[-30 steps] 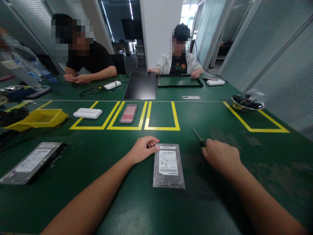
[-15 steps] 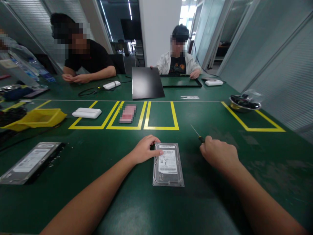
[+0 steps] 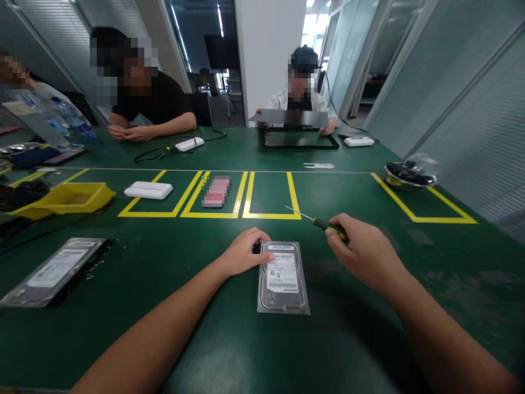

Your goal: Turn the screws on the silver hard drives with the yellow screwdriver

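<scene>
A hard drive (image 3: 284, 279) lies label up on the green table, straight in front of me. My left hand (image 3: 247, 251) grips its far left corner, the thumb on top and the fingers curled over the far edge. Off to the right, my right hand (image 3: 361, 246) is wrapped around the dark green and yellow handle of a screwdriver (image 3: 322, 223). The thin shaft points left and slightly away, above the table and apart from the drive.
A second hard drive (image 3: 57, 271) lies at the left, small screws beside it. Behind it stands a yellow bin (image 3: 77, 198). A white block (image 3: 148, 190) and a pink item (image 3: 217, 191) lie by yellow tape. A metal bowl (image 3: 410, 178) sits right. Across the table, a person handles a dark panel (image 3: 289, 117).
My right hand has turned and shifted slightly left, swinging the screwdriver's tip leftward. My left hand stays on the hard drive. Opposite, the person has tilted the dark panel flat over the frame.
</scene>
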Demonstrator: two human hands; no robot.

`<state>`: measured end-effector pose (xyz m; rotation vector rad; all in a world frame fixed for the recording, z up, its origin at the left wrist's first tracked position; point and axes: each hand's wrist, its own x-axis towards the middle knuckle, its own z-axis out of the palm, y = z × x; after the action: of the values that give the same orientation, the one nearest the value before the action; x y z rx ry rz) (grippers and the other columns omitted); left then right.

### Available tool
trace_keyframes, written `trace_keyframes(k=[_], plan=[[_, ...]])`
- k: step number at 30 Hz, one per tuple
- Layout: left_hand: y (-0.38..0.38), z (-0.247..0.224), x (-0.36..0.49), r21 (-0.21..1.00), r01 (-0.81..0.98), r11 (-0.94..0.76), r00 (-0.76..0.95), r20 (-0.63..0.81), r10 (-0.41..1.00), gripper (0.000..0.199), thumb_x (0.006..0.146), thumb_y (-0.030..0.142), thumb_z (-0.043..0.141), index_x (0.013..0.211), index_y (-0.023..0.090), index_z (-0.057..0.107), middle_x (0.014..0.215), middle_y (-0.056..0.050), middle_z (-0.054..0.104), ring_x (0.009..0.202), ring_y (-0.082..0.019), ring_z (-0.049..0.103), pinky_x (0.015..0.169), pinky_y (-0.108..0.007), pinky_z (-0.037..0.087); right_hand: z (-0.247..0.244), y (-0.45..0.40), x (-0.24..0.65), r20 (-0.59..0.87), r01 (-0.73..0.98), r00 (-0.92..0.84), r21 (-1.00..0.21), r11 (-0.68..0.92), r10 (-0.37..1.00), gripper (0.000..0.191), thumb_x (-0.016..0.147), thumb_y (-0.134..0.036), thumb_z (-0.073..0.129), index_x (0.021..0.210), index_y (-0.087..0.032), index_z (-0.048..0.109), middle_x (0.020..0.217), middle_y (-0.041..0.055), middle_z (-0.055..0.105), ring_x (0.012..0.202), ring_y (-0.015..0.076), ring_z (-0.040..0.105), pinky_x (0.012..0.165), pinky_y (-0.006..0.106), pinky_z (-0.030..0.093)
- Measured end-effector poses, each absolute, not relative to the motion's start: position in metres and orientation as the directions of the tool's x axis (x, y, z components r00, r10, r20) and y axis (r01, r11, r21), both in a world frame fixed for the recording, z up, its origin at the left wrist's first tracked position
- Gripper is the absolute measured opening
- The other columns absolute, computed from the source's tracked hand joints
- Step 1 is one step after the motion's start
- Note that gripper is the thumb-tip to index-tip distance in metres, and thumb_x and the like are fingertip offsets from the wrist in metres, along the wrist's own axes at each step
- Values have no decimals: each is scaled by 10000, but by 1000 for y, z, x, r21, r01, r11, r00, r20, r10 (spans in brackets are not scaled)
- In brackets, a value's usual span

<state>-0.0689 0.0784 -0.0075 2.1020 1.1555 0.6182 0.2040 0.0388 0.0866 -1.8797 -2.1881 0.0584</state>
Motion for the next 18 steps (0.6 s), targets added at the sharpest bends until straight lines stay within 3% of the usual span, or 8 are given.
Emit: trace_keyframes(k=[8, 12, 18], plan=[[77, -7, -70, 720, 577, -386, 487, 76, 870, 395, 767, 490, 720, 1002, 179, 658, 951, -53, 606, 858, -201, 546, 725, -298, 422, 142, 34, 193, 488, 831, -176, -391, 395, 855, 222, 814, -396, 653, 917, -209, 594, 755, -2, 629, 589, 137, 552, 533, 261, 397], [75, -6, -70, 714, 586, -382, 474, 79, 877, 394, 769, 496, 722, 993, 179, 655, 939, -47, 608, 839, -196, 546, 717, -297, 419, 158, 31, 181, 546, 735, -145, -499, 459, 825, 276, 796, -444, 714, 921, -208, 645, 777, -2, 631, 577, 123, 543, 496, 249, 407], [71, -9, -71, 704, 590, -395, 445, 125, 887, 423, 756, 508, 733, 1016, 190, 631, 950, -34, 611, 855, -195, 553, 741, -306, 428, 160, 30, 167, 552, 532, -144, -657, 534, 822, 214, 858, -405, 677, 954, -215, 650, 830, 7, 627, 707, 144, 616, 572, 250, 485]])
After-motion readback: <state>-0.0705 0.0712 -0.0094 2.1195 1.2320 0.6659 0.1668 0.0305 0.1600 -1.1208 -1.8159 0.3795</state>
